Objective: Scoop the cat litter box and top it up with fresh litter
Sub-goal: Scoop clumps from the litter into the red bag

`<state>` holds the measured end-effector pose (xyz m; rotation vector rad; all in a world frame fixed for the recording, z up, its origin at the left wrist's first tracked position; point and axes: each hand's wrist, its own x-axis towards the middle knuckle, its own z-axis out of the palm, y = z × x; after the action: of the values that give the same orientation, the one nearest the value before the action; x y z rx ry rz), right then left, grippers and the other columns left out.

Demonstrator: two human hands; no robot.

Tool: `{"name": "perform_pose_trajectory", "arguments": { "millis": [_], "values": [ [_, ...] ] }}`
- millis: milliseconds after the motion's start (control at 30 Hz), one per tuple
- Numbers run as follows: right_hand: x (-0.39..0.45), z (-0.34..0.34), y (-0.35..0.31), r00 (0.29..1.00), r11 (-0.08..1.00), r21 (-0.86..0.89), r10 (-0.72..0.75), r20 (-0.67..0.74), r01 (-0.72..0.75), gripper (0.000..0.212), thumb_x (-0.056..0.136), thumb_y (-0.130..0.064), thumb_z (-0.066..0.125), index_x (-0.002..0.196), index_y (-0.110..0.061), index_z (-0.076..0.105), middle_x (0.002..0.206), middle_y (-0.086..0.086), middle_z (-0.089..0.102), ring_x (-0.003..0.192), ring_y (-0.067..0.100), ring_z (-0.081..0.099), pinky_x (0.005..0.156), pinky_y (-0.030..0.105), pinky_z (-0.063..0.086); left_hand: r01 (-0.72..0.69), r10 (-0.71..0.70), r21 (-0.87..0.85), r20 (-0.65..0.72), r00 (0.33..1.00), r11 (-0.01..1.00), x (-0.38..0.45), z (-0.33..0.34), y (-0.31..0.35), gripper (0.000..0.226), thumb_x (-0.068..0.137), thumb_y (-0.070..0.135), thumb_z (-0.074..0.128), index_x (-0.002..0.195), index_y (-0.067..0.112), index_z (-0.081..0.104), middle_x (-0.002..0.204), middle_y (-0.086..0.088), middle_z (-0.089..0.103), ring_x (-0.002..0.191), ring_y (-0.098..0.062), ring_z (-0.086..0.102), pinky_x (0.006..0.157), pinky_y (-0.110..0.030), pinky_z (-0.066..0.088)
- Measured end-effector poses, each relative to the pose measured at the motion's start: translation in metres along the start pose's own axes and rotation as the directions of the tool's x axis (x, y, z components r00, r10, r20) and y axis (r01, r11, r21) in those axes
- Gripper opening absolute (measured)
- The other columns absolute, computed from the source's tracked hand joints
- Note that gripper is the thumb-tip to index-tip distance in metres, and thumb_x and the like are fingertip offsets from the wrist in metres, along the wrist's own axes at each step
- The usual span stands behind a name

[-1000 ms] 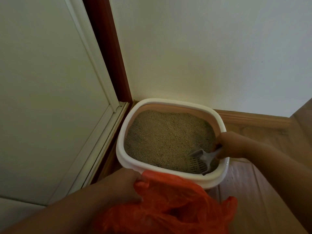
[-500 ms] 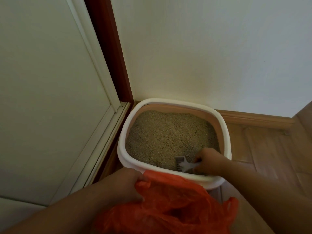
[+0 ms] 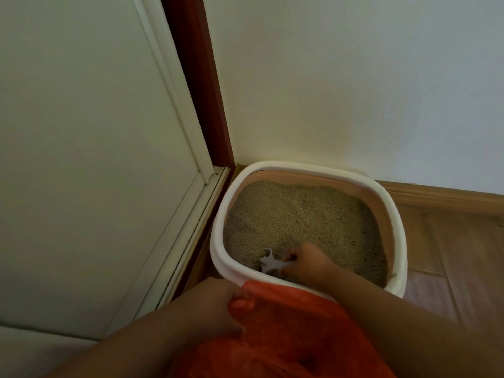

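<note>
Scooping was under way: right hand (image 3: 308, 264) gripped a scoop (image 3: 270, 262) buried in litter (image 3: 294, 214) at 6 o'clock; left hand (image 3: 215, 309) pinched an orange bag (image 3: 286, 331); topping-up remained.

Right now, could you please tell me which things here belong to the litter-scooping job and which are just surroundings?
In use: litter box, litter, scoop held by right hand, orange bag held by left hand.
Surroundings: door, wall, baseboard, wooden floor.
</note>
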<state>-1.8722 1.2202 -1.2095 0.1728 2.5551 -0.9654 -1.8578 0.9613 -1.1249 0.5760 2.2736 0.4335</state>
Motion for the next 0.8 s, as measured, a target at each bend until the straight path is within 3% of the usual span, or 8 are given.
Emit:
{"name": "perform_pose_trajectory", "arguments": {
  "millis": [167,300,433,533,700,800],
  "values": [
    [0.021,-0.001,0.001,0.999,0.985,0.162,0.052,0.001,-0.051,0.01,0.086,-0.027,0.08,0.092,-0.024,0.074,0.085,-0.007,0.068,0.068,0.003,0.06,0.052,0.015,0.043,0.004,-0.004,-0.029,-0.005,1.0,1.0,-0.002,-0.004,-0.004,0.053,0.074,0.035,0.085,0.124,0.041,0.068,0.113,0.023,0.071,0.099,0.011,0.064,0.094,-0.018,0.052],
    [0.023,0.002,0.01,0.997,0.939,0.336,0.08,-0.007,-0.074,0.019,0.081,-0.022,0.084,0.099,-0.02,0.077,0.093,-0.002,0.071,0.075,0.01,0.062,0.063,0.024,0.051,0.015,-0.015,-0.027,-0.02,1.0,1.0,-0.003,-0.005,-0.004,0.057,0.073,0.037,0.084,0.126,0.043,0.065,0.119,0.024,0.069,0.105,0.011,0.062,0.099,-0.022,0.051],
    [0.024,0.006,0.016,0.992,0.861,0.493,0.117,0.042,-0.123,0.023,0.079,-0.013,0.085,0.101,-0.015,0.077,0.088,0.005,0.074,0.06,0.008,0.058,0.056,0.02,0.048,0.022,-0.023,-0.024,-0.024,0.999,0.999,-0.005,-0.006,-0.004,0.058,0.071,0.039,0.084,0.126,0.044,0.065,0.118,0.025,0.069,0.104,0.011,0.063,0.099,-0.023,0.052],
    [0.023,0.006,0.018,0.988,0.786,0.6,0.134,0.072,-0.15,0.027,0.079,-0.007,0.084,0.104,-0.01,0.076,0.074,0.002,0.072,0.05,0.005,0.053,0.049,0.02,0.045,0.024,-0.024,-0.013,-0.022,0.999,1.0,-0.005,-0.006,-0.003,0.057,0.073,0.038,0.084,0.127,0.042,0.066,0.118,0.023,0.069,0.104,0.009,0.063,0.099,-0.023,0.052],
    [0.016,-0.001,0.018,0.98,0.592,0.783,0.153,0.126,-0.193,0.031,0.082,-0.001,0.079,0.112,-0.006,0.072,0.057,-0.003,0.065,0.045,0.006,0.05,0.042,0.018,0.04,0.039,-0.039,-0.016,-0.005,0.999,0.999,-0.005,-0.006,0.0,0.055,0.075,0.038,0.084,0.127,0.043,0.066,0.118,0.023,0.069,0.104,0.008,0.063,0.098,-0.024,0.053],
    [0.012,-0.009,0.025,0.979,0.557,0.812,0.186,0.085,-0.177,0.034,0.08,-0.006,0.082,0.112,-0.01,0.074,0.055,-0.002,0.058,0.045,0.009,0.044,0.043,0.022,0.036,0.044,-0.044,-0.027,0.005,0.999,0.999,-0.007,-0.006,0.003,0.057,0.076,0.037,0.084,0.129,0.042,0.064,0.12,0.022,0.069,0.106,0.007,0.063,0.1,-0.026,0.052]
  ]
}}
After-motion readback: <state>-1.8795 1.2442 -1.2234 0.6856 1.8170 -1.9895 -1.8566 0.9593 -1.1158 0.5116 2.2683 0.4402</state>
